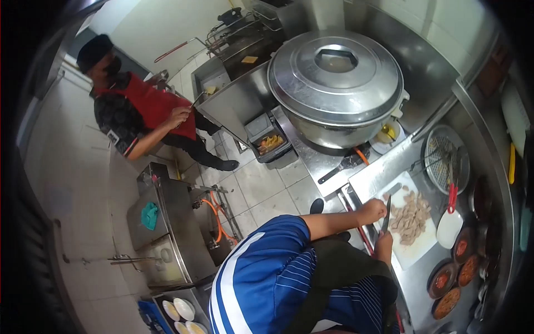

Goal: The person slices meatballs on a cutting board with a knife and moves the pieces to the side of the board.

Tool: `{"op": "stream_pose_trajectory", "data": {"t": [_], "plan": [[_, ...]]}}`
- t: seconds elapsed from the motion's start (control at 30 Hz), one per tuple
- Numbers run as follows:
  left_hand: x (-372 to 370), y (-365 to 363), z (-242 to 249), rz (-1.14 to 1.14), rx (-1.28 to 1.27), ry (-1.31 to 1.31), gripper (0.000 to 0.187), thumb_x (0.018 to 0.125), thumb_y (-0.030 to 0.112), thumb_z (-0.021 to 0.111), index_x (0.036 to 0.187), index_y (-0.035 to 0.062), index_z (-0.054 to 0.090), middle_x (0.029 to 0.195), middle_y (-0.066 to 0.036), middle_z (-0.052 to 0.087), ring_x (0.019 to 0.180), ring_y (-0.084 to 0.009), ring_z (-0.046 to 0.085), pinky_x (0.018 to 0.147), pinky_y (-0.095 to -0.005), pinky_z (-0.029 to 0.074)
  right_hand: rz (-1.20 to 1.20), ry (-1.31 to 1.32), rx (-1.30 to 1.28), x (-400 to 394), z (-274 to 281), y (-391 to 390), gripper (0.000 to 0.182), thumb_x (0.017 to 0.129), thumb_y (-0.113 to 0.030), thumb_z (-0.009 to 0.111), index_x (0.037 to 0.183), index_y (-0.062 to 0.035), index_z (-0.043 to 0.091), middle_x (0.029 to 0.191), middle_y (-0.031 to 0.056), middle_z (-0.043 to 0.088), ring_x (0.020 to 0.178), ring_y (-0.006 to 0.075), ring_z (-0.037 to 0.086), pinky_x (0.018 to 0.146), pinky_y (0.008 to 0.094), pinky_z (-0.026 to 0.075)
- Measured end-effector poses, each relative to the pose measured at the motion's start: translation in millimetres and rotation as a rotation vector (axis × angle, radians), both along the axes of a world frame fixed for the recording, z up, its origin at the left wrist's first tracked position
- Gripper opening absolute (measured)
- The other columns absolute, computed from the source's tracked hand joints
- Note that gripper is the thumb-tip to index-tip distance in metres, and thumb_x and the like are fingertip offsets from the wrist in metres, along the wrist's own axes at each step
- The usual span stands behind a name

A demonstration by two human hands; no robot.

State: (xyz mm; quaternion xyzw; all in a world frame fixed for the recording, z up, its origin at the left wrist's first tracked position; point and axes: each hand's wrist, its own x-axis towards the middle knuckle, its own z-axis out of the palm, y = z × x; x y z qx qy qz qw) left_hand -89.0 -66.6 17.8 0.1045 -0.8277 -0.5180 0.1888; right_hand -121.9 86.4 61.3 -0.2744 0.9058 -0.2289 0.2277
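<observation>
On the steel counter, a white cutting board (pixel 416 253) bears a spread of cut pale brown meat pieces (pixel 410 220). My right hand (pixel 383 246) grips a knife (pixel 387 214) at the board's near edge, its blade pointing away from my fist. Close beside the blade, my left hand (pixel 371 211) is closed, fingers curled at the board's edge; whatever it holds is too hidden to tell. A small grey piece (pixel 394 189) lies at the board's upper left corner.
A large lidded pot (pixel 336 78) stands beyond the board. Right of it are a perforated strainer (pixel 439 158), a white spatula (pixel 449 229) and several bowls of red food (pixel 468 271). Another person (pixel 158 108) in a red apron holds a utensil near the fryers. A food bin (pixel 271 146) is on the floor.
</observation>
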Motion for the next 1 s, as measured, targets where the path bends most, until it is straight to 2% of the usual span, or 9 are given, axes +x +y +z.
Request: {"op": "stream_pose_trajectory", "data": {"t": [0.17,0.27,0.3,0.33,0.37,0.4,0.43,0.57,1.0], "plan": [[-5.5,-0.8,5.6,-0.002,-0.007,-0.044,0.005,0.070,0.009,0.060,0.067,0.0052,0.062,0.070,-0.014,0.058,0.072,-0.0314,0.058,0.068,-0.0385,0.046,-0.398,-0.759,0.050,-4.3,26.9,22.2,0.025,0.086,-0.017,0.048,0.088,0.0068,0.053,0.065,0.0244,0.056,0.065,0.0339,0.056,0.063,0.0442,0.043],[-11.9,-1.5,-18.4,-0.045,-0.081,-0.022,0.008,0.071,0.007,0.054,0.069,0.0020,0.059,0.072,-0.017,0.058,0.072,-0.0336,0.057,0.070,-0.0400,0.045,-0.033,-0.397,0.029,-18.2,-9.3,51.0,0.027,0.086,-0.020,0.048,0.085,0.0068,0.055,0.066,0.0244,0.056,0.065,0.0356,0.056,0.063,0.0449,0.043],[-11.6,-2.0,-26.2,-0.071,-0.091,0.031,0.009,0.071,0.008,0.053,0.069,0.0015,0.060,0.071,-0.016,0.058,0.071,-0.0328,0.057,0.069,-0.0393,0.046,0.289,0.078,-0.013,-14.0,-19.2,60.2,0.030,0.086,-0.022,0.049,0.083,0.0074,0.056,0.071,0.0262,0.057,0.071,0.0401,0.055,0.066,0.0464,0.042],[-11.1,-5.4,-31.0,-0.137,-0.146,0.009,0.011,0.073,0.008,0.051,0.072,0.0007,0.060,0.070,-0.015,0.060,0.069,-0.0306,0.058,0.068,-0.0379,0.047,-0.093,-0.073,0.007,-3.9,-10.8,49.4,0.030,0.087,-0.021,0.048,0.084,0.0075,0.057,0.078,0.0282,0.058,0.078,0.0447,0.054,0.071,0.0479,0.041],[-10.1,-6.1,-43.1,-0.132,-0.012,0.014,0.016,0.077,0.007,0.049,0.077,0.0001,0.063,0.073,-0.015,0.062,0.069,-0.0261,0.060,0.068,-0.0352,0.048,0.152,0.005,0.126,-9.9,-15.1,50.0,0.029,0.087,-0.021,0.048,0.084,0.0074,0.056,0.083,0.0304,0.057,0.082,0.0470,0.053,0.073,0.0492,0.041],[-1.7,-10.7,-19.2,-0.138,0.212,0.096,0.016,0.079,0.004,0.049,0.081,-0.0014,0.064,0.078,-0.014,0.065,0.071,-0.0221,0.062,0.070,-0.0326,0.049,-0.017,-0.036,0.064,-7.0,-22.6,48.1,0.029,0.089,-0.021,0.044,0.083,0.0053,0.056,0.082,0.0283,0.055,0.080,0.0443,0.052,0.073,0.0496,0.040],[0.8,-12.5,-15.4,-0.066,0.176,0.055,0.015,0.078,-0.002,0.051,0.084,-0.0027,0.064,0.082,-0.014,0.066,0.075,-0.0208,0.063,0.071,-0.0311,0.049,-0.084,0.025,-0.208,4.1,13.3,38.8,0.023,0.088,-0.017,0.046,0.085,0.0047,0.053,0.082,0.0276,0.055,0.078,0.0444,0.053,0.070,0.0490,0.041],[4.2,-30.5,34.0,0.266,0.042,-0.042,0.022,0.072,-0.009,0.051,0.090,-0.0044,0.064,0.085,-0.020,0.063,0.076,-0.0298,0.063,0.067,-0.0325,0.050,-0.167,-0.147,-0.008,16.2,39.4,25.5,0.025,0.089,-0.019,0.044,0.086,0.0052,0.051,0.080,0.0294,0.058,0.080,0.0470,0.054,0.070,0.0490,0.044],[-28.1,-46.1,38.1,-0.271,-0.490,-0.163,0.016,0.067,-0.001,0.059,0.082,0.0004,0.063,0.078,-0.015,0.059,0.076,-0.0332,0.057,0.069,-0.0385,0.047,-0.422,-0.104,-0.195,-11.3,45.9,85.6,0.023,0.088,-0.018,0.048,0.090,0.0056,0.050,0.081,0.0315,0.057,0.082,0.0469,0.055,0.071,0.0489,0.043]]}}
